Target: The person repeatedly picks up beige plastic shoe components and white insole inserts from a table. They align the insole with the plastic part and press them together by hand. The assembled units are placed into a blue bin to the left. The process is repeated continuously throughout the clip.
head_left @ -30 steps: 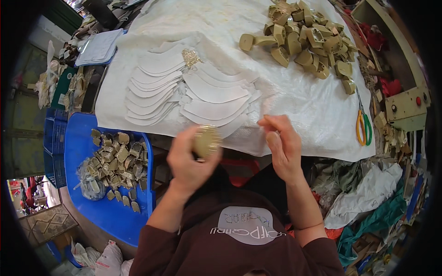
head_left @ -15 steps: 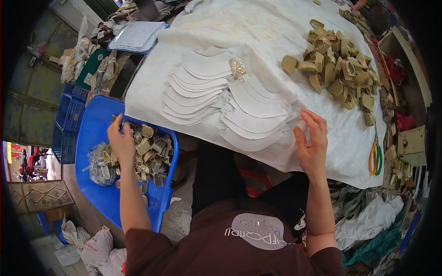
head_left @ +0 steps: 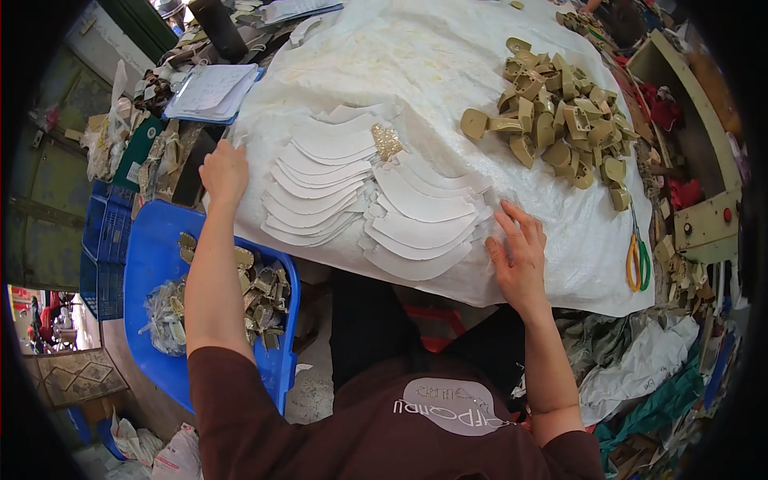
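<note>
The person's left hand [head_left: 225,171] was at the left edge of the white sheet [head_left: 416,64], just beyond the blue tub [head_left: 152,248], its fingers bent downward, and whether it had hold of anything could not be told. The right hand [head_left: 518,250] was over the sheet with thumb and fingers loosely parted, nothing visible between them, just beside the right fan [head_left: 424,200] of curved white pieces. The left fan [head_left: 316,188] lay alongside it, with a gold-coloured cluster [head_left: 386,142] near the tops of both

The curved pieces [head_left: 424,200] are white, the tub [head_left: 150,248] is blue, the shirt [head_left: 336,440] is brown. The scissors [head_left: 638,260] have yellow and green handles.
</note>
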Motion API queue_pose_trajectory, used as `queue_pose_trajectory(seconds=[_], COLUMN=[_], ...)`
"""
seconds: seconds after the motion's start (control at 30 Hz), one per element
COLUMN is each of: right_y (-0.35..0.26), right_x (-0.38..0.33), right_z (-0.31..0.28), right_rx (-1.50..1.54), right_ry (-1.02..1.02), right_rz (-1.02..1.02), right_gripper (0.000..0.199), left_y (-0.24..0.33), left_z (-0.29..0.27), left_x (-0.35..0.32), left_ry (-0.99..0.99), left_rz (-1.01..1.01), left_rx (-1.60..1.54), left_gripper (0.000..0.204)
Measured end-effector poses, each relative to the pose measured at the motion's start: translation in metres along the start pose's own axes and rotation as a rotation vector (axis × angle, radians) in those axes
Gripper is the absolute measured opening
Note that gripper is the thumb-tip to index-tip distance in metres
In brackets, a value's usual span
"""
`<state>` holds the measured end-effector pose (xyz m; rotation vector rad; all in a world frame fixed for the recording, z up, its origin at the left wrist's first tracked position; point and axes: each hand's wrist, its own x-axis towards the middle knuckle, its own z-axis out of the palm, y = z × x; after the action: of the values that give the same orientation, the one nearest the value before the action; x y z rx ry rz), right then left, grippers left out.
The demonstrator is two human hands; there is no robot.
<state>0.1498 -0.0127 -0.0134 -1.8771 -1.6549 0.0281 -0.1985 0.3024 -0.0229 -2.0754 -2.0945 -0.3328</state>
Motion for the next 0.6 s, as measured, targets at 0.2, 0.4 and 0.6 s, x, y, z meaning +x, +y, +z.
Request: queue_pose_trajectory(seconds=[0.2, 0.4, 0.6], right_y=[-0.008, -0.008, -0.002], right_x=[-0.006, -0.016, -0.006], right_z=[-0.008, -0.030, -0.034], right_rx=[-0.276, -0.328, -0.089], right_ry=[-0.184, -0.302, -0.195], right_rz=[0.004, -0.015, -0.044], right_gripper=[0.047, 0.048, 0.032], left_y=[-0.024, -0.030, -0.039], left_z=[-0.025, -0.010, -0.013], left_x=[-0.007, -0.016, -0.014], left_ry=[0.132, 0.122, 0.115], left_rz=[0.171, 0.164, 0.186], left_rx=[-0.028, 0.056, -0.080], left_gripper=[0.020, 0.019, 0.017])
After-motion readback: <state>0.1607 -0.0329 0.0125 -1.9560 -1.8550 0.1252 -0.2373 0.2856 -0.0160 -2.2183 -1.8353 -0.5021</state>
